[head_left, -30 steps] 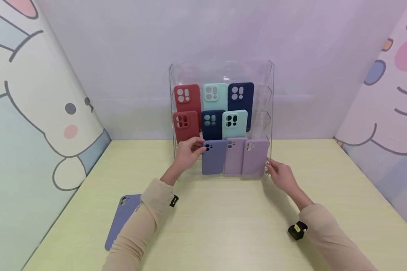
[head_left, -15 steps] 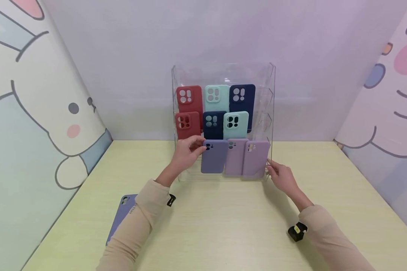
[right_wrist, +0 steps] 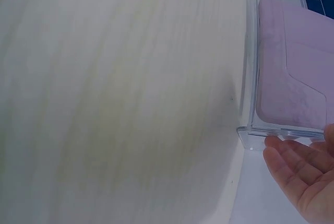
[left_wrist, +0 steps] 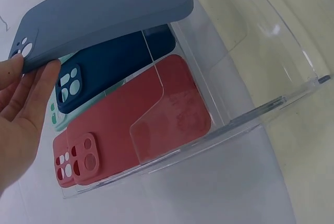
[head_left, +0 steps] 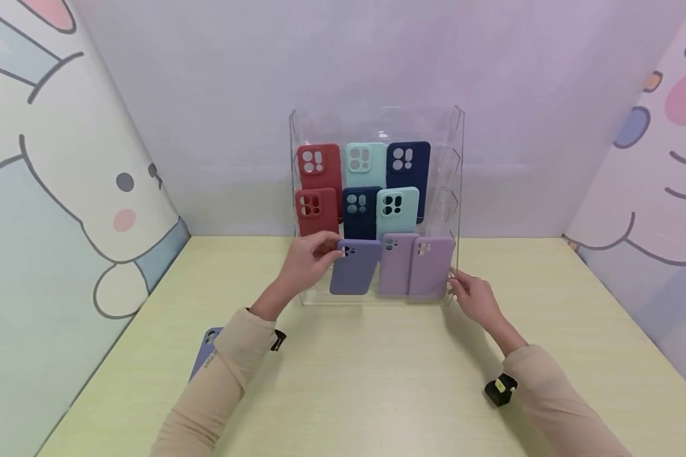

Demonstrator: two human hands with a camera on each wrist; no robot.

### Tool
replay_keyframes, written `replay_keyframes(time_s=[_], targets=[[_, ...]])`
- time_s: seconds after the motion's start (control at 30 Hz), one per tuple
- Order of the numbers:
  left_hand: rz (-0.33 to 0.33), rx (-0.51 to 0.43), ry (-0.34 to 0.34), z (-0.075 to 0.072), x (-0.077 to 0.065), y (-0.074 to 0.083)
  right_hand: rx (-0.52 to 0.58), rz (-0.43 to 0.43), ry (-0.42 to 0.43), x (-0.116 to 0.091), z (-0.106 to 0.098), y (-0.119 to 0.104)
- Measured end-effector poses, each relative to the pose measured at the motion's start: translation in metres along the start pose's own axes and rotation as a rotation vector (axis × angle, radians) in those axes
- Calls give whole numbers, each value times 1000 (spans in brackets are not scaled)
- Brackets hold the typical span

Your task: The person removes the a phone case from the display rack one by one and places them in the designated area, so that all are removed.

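Observation:
My left hand (head_left: pixel 309 259) pinches a blue-violet phone case (head_left: pixel 356 268) near its camera cutout, at the upper left corner. In the head view this case leans slightly and overlaps the lower front of a clear display rack (head_left: pixel 458 171). From the left wrist view, the case (left_wrist: pixel 109 12) stands out in front of the rack's navy case (left_wrist: pixel 120 65) and red case (left_wrist: pixel 130 125). My right hand (head_left: pixel 476 297) grips the rack's lower right side, beside two lilac cases (head_left: pixel 432 268) in the bottom row; its fingers (right_wrist: pixel 292 164) lie along the outside of the clear wall.
Red, mint and navy cases (head_left: pixel 410 178) fill two rows above. Another blue-violet case (head_left: pixel 206 349) lies on the table (head_left: pixel 389 381) at left, partly hidden by the left sleeve. Cartoon-printed walls (head_left: pixel 63 190) flank the table.
My left hand has drawn the blue-violet case a little leftward, and it now leans instead of standing straight in line with the lilac cases. The right hand stays at the rack's side.

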State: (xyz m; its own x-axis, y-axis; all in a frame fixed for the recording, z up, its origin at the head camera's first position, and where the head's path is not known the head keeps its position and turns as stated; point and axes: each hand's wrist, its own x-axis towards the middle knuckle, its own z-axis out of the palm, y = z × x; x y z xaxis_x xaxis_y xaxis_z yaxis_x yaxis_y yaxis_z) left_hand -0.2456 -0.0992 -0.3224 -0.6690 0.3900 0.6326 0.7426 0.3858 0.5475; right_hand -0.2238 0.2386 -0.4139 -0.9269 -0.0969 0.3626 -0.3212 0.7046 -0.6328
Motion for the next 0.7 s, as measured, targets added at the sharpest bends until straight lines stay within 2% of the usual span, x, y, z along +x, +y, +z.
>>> replay_keyframes(time_s=[0.27,0.7], targets=[[16,43,-44,-6,-6,6,-1,-8,13,1,-1,0],[-8,28,-126,-16,-26,12,2,-14,8,1,0,1]])
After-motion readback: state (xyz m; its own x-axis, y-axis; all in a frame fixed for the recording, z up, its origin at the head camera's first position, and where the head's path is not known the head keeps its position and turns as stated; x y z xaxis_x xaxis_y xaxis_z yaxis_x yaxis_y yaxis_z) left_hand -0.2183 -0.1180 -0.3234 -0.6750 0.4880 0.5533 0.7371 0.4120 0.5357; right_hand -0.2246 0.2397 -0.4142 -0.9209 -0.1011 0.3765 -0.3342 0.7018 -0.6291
